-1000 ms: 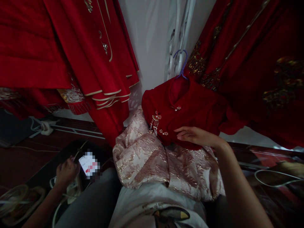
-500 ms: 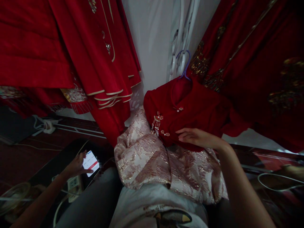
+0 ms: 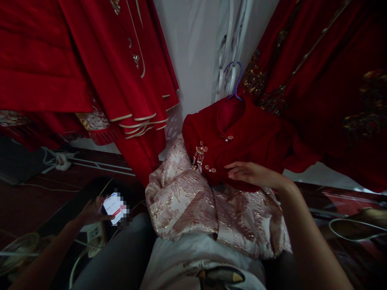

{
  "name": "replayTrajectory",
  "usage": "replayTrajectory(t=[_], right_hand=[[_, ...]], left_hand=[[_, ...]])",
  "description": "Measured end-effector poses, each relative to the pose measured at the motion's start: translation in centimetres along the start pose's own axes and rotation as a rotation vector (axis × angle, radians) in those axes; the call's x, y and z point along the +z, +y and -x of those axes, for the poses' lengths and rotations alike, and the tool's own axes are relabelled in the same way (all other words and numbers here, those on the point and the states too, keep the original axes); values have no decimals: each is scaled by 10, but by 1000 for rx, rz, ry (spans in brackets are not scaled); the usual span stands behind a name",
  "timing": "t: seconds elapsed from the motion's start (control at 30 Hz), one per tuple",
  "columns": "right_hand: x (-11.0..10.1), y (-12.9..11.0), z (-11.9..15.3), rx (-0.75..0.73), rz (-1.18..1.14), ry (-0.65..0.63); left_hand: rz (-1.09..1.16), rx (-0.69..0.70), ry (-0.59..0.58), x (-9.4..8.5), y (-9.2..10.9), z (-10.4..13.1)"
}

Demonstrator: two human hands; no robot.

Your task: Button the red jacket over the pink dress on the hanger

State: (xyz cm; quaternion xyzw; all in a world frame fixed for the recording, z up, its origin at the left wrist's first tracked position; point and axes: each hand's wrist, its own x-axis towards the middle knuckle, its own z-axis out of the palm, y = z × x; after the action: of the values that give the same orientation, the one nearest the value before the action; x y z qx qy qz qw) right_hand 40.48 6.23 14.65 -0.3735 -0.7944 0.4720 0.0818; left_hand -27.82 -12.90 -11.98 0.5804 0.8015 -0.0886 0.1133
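Observation:
At the lower left, my left hand (image 3: 94, 211) grips a smartphone (image 3: 114, 208) by its near edges, its lit white screen with a red bar facing up; part of it is blurred out. My right hand (image 3: 252, 173) lies flat, fingers stretched out, on the lower part of a red jacket (image 3: 256, 133). The jacket has beaded flower trims (image 3: 200, 153) and a purple hanger (image 3: 234, 82) in its collar. Under it, across my lap, spreads a pink-and-gold brocade skirt (image 3: 181, 201).
Red garments with gold piping (image 3: 121, 60) hang at the left, and dark red ones with gold beading (image 3: 302, 60) at the right. A power strip (image 3: 96, 233) with cables lies beside my left leg. A white wall (image 3: 193, 48) stands behind.
My left hand and the smartphone have shifted slightly to the left. My right hand stays on the red jacket, almost unmoved.

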Motion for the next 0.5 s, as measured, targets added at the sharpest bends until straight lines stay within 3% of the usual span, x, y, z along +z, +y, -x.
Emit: replayTrajectory(t=[0.5], right_hand=[[0,0,2,23,-26,3]], left_hand=[[-34,-16,-65,-7,14,-1]])
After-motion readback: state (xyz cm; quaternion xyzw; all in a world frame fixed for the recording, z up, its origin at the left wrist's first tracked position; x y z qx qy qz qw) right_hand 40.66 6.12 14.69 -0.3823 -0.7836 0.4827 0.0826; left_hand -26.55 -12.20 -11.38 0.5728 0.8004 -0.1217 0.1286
